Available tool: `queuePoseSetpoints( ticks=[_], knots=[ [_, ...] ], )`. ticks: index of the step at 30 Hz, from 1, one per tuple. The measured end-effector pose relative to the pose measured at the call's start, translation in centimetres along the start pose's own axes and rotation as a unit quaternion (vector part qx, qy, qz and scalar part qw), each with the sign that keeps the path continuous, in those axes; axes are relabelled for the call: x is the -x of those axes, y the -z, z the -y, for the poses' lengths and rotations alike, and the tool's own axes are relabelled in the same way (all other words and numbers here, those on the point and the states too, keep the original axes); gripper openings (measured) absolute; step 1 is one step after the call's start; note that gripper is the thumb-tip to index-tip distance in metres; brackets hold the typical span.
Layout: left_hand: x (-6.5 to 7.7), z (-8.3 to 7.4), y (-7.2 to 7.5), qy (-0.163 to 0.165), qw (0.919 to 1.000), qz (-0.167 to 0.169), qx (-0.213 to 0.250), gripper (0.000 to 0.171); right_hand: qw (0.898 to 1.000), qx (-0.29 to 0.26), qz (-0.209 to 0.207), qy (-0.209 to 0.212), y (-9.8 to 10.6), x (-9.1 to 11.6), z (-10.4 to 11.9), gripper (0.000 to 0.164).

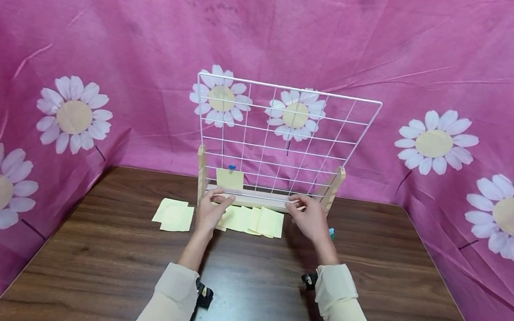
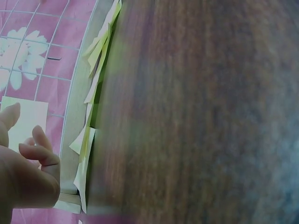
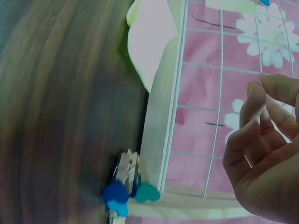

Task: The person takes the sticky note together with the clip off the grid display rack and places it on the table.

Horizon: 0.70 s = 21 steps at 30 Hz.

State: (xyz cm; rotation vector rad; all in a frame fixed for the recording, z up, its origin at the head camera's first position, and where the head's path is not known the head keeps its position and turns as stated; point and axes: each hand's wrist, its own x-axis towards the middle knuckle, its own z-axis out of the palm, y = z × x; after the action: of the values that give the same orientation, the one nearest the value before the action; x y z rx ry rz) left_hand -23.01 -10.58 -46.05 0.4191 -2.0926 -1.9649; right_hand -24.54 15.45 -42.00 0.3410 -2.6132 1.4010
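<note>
A white wire grid (image 1: 276, 138) stands in a wooden base (image 1: 259, 199). My left hand (image 1: 210, 211) is in front of the base's left part, just below a yellow sticky note (image 1: 230, 180) clipped to the grid by a clothespin with a blue heart (image 1: 232, 166). Its fingers are loosely bent, and the left wrist view shows nothing held. In front of the base's right end is my right hand (image 1: 310, 216). Its thumb and fingertips come close together in the right wrist view, with no object visible between them. Contact with the grid is unclear.
Several yellow sticky notes (image 1: 237, 219) lie in an overlapping row before the base. More sticky notes (image 1: 177, 218) lie left of it. Clothespins with blue and green hearts (image 3: 147, 192) lie by the base's right end. A pink flowered cloth (image 1: 158, 34) hangs behind the wooden table (image 1: 98, 259).
</note>
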Motion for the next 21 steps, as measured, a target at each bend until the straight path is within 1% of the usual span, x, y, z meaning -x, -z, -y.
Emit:
queuePoseSetpoints(
  ticks=[2, 5, 9, 11, 16, 18, 21],
  knots=[
    [0.0, 0.0, 0.0, -0.005, 1.0, -0.003, 0.007, 0.048, 1.0, -0.009, -0.006, 0.009, -0.3, -0.1, 0.4, 0.02],
    [0.0, -0.2, 0.1, -0.009, 0.9999, -0.007, 0.003, 0.053, 1.0, -0.012, -0.012, 0.024, -1.0, -0.4, 1.0, 0.021],
    [0.2, -0.4, 0.3, -0.015, 0.9996, -0.022, -0.012, 0.058, 0.999, -0.016, 0.008, 0.039, -2.0, -1.0, 2.0, 0.023],
    [0.2, -0.4, 0.3, -0.017, 0.9994, -0.027, -0.012, 0.06, 0.999, -0.012, 0.019, 0.048, -2.5, -1.4, 2.6, 0.023],
    [0.1, -0.4, 0.2, -0.009, 0.9996, -0.028, -0.006, 0.064, 0.998, -0.002, 0.026, 0.066, -3.0, -2.7, 4.6, 0.025],
    [0.1, -0.4, -0.1, -0.003, 0.9996, -0.027, -0.007, 0.067, 0.997, -0.007, 0.029, 0.067, -3.2, -3.2, 5.3, 0.025],
    [0.0, -0.4, -0.5, -0.004, 0.9998, -0.021, -0.004, 0.072, 0.997, -0.011, 0.033, 0.069, -3.4, -3.9, 6.1, 0.026]
  ],
)
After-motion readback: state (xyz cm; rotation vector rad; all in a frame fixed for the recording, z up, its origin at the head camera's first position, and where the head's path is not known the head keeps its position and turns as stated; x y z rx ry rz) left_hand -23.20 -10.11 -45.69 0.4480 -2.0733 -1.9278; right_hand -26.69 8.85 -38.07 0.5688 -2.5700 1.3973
